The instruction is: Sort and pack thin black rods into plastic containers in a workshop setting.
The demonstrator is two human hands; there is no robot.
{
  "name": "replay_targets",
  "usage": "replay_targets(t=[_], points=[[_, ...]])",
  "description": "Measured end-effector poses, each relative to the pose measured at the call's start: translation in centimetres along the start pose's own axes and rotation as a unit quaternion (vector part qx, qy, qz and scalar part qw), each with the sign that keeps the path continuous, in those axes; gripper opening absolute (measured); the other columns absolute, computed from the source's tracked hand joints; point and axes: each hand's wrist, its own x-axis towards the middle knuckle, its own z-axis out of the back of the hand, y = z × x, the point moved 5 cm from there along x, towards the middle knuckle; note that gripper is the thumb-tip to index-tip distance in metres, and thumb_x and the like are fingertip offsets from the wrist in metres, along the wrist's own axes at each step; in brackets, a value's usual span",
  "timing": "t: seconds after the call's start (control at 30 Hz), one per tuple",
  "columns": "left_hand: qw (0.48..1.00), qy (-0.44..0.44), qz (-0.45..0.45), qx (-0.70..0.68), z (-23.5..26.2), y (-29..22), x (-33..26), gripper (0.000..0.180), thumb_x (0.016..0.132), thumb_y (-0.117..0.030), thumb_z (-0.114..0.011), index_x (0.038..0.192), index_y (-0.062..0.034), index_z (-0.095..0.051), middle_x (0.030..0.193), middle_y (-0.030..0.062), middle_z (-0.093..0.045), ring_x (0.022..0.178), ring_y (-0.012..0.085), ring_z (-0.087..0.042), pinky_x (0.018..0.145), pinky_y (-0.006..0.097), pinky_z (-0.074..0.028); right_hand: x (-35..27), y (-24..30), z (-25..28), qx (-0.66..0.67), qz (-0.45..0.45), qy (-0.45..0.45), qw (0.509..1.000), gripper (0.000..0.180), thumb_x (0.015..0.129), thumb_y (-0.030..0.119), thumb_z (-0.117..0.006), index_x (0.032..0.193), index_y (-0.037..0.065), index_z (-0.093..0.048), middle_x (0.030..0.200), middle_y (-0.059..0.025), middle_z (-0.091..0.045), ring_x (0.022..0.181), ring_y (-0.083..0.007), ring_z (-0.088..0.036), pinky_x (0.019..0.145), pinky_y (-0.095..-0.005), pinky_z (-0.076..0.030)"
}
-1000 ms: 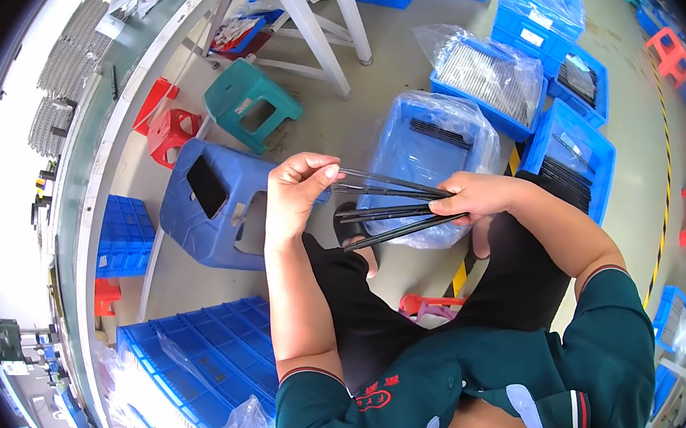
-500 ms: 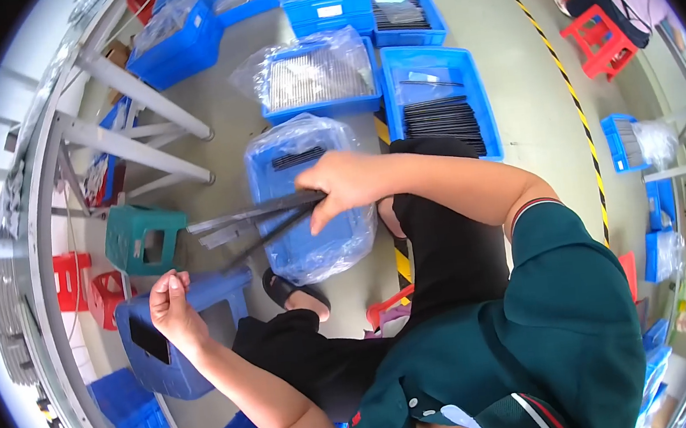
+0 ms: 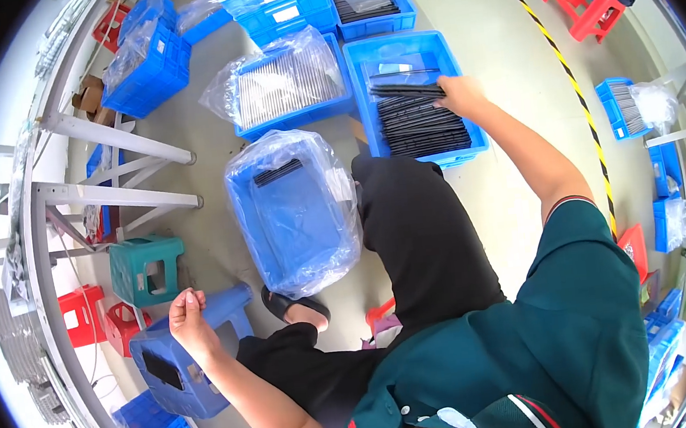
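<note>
My right hand [image 3: 461, 95] is closed around the ends of several thin black strips [image 3: 405, 91]. It holds them over a blue crate [image 3: 475, 131] on the right, where more black strips [image 3: 424, 130] lie in a row. My left hand [image 3: 191, 315] hovers by a blue plastic stool [image 3: 232, 303], fingers curled and thumb pressed in; whether anything small is between them is hidden. In front of me stands a blue crate lined with clear plastic [image 3: 299, 226], with a small group of black strips [image 3: 277, 172] at its far end.
Beyond the lined crate is a crate of silvery strips [image 3: 289, 87] under clear plastic. Stacked blue crates [image 3: 278, 10] stand farther back. Grey table legs [image 3: 126, 193] and a green stool [image 3: 148, 270] are on the left. A red stool [image 3: 584, 1] stands far right, past yellow-black floor tape [image 3: 559, 61].
My right hand has carried the black strips from above the lined crate to the right-hand crate. My left hand stays curled near the stool. The whole view has shifted slightly.
</note>
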Motion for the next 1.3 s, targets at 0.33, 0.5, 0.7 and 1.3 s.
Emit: replay_targets(t=[0.33, 0.5, 0.7, 1.3], points=[[0.99, -0.056, 0.084, 0.099, 0.2, 2.8, -0.1, 0.014, 0.086, -0.007, -0.061, 0.097, 0.0007, -0.062, 0.084, 0.0058, -0.064, 0.075, 0.0121, -0.06, 0.069, 0.022, -0.046, 0.4, -4.7, -10.9, -0.037, 0.022, 0.093, 0.995, 0.035, 0.07, 0.032, -0.072, 0.089, 0.01, -0.053, 0.085, -0.0103, -0.063, 0.083, -0.0316, -0.061, 0.068, -0.0431, -0.047], [0.987, -0.072, 0.095, 0.107, 0.0, 3.0, 0.2, 0.014, 0.085, -0.008, -0.062, 0.096, 0.0017, -0.062, 0.082, 0.0064, -0.064, 0.073, 0.0118, -0.06, 0.069, 0.023, -0.046, 1.9, -4.7, -13.5, -0.079, 0.053, 0.116, 0.989, 0.034, 0.075, 0.027, -0.069, 0.097, 0.009, -0.052, 0.098, -0.0088, -0.061, 0.1, -0.028, -0.055, 0.083, -0.0433, -0.04], [0.984, -0.085, 0.094, 0.123, -1.0, 2.2, 0.2, 0.016, 0.084, -0.008, -0.063, 0.095, 0.0037, -0.062, 0.081, 0.0063, -0.064, 0.074, 0.0119, -0.06, 0.069, 0.023, -0.045, 2.8, -4.4, -15.2, -0.188, 0.099, 0.066, 0.975, 0.02, 0.082, 0.016, -0.051, 0.101, 0.01, -0.053, 0.098, -0.0071, -0.058, 0.099, -0.0247, -0.054, 0.078, -0.0421, -0.045], [0.993, -0.081, 0.082, 0.015, -1.1, -2.3, -2.3, 0.01, 0.081, -0.001, -0.063, 0.091, 0.0019, -0.063, 0.079, 0.0054, -0.064, 0.076, 0.0129, -0.062, 0.074, 0.024, -0.048, 7.8, 23.8, -5.3, -0.092, 0.371, 0.12, 0.916, 0.024, 0.075, 0.007, -0.053, 0.098, 0.006, -0.058, 0.086, -0.0163, -0.061, 0.086, -0.0366, -0.06, 0.071, -0.0454, -0.049]])
